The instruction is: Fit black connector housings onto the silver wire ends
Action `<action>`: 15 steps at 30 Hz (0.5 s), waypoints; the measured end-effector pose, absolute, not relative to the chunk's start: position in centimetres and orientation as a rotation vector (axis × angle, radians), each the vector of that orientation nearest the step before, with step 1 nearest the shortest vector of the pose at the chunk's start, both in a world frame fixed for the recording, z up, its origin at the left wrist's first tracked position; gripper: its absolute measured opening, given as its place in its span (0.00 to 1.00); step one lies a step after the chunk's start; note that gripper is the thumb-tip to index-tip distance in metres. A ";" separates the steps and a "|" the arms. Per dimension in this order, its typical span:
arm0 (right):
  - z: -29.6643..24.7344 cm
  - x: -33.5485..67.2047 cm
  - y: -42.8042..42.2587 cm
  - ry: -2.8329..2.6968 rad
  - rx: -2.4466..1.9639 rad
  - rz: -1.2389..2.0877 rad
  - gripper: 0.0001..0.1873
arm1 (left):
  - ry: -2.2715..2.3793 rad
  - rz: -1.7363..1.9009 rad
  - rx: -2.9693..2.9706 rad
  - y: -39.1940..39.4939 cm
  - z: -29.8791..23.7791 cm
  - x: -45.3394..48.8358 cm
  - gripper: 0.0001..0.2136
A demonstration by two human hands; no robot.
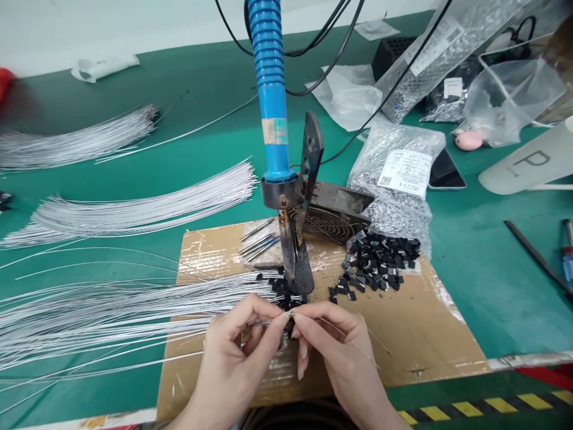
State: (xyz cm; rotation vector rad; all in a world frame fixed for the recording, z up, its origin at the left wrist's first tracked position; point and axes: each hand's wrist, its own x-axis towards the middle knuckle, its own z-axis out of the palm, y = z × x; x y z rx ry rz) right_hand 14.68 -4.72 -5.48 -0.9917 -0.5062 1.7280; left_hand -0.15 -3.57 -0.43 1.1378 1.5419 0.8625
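Note:
My left hand point(244, 355) is closed in a pinch, its thumb and forefinger on a thin white wire coming from the left. Fingertip to fingertip with it, my right hand point(340, 340) pinches too, and a thin wire point(358, 346) trails from it to the lower right. The tiny part between the fingertips is mostly hidden. Just beyond my hands, a soldering iron point(269, 77) with a blue handle points tip-down in a metal holder point(308, 161). White wires point(147, 301) with small black connectors point(280, 286) on their ends lie left of the tip.
Cardboard point(412, 334) covers the table under my hands. Loose black connectors point(376, 260) are heaped at right, by a bubble-wrap bag point(398, 149). More white wire bundles point(147, 206) lie at left. Behind the iron's tip sits a small fan point(333, 221). Black cables hang overhead.

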 end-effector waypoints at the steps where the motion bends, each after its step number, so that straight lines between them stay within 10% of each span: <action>1: -5.5 14.7 -4.7 -0.504 -0.996 1.727 0.06 | 1.547 0.864 1.138 -3.6 -0.5 -0.2 0.11; 15: -5.2 16.1 -4.0 -0.562 -1.001 1.830 0.10 | 1.543 0.812 1.284 -3.6 -0.8 -0.8 0.10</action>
